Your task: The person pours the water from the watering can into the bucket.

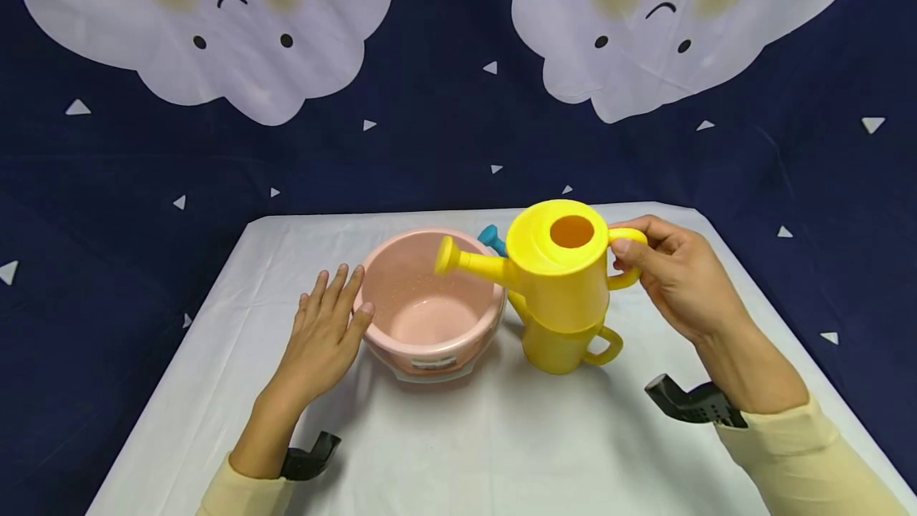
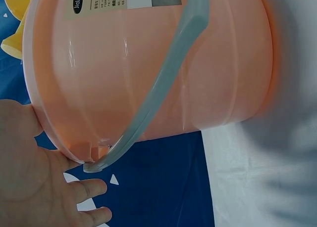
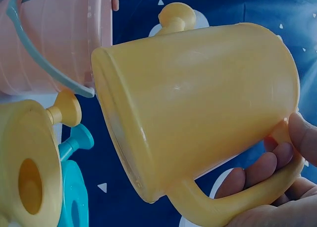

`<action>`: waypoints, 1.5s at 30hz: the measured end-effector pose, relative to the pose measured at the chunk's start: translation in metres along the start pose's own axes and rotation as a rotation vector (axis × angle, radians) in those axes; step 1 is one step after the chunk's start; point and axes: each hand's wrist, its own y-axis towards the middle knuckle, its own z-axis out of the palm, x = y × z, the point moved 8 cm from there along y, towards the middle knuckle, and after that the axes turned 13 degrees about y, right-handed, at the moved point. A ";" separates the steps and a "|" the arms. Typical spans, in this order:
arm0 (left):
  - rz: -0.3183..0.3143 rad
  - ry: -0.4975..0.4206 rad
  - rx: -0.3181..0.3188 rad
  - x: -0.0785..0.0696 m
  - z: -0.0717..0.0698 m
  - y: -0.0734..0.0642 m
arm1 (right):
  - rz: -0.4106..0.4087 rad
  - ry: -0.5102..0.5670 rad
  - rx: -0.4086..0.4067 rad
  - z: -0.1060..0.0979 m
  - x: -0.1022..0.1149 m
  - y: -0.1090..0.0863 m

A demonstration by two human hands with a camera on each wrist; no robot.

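My right hand (image 1: 677, 273) grips the handle of a yellow watering can (image 1: 562, 293), its spout (image 1: 480, 263) pointing left over the rim of a pink bucket (image 1: 430, 341). In the right wrist view the held watering can (image 3: 198, 108) is raised, with fingers curled round its handle. My left hand (image 1: 322, 341) rests against the bucket's left rim, fingers spread and straight. The left wrist view has the bucket (image 2: 124, 64) from its side, with a grey carrying handle (image 2: 158, 93) folded down and my left hand (image 2: 39, 172) at the rim.
A second yellow watering can (image 1: 555, 349) stands on the white-covered table (image 1: 444, 452), partly behind the held one. Behind it is a blue watering can (image 3: 74, 187), mostly hidden in the head view. A dark blue cloth (image 1: 444, 142) with clouds hangs behind the table.
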 end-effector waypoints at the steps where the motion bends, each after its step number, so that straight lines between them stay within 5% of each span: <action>1: 0.000 0.002 -0.001 0.000 0.000 0.000 | 0.003 -0.001 -0.001 0.000 0.000 0.001; 23: -0.011 0.018 -0.007 0.000 0.001 0.002 | 0.044 -0.088 -0.013 0.001 0.002 0.013; 45: -0.018 0.028 -0.015 0.001 0.000 0.001 | 0.057 -0.317 -0.029 0.010 0.009 0.028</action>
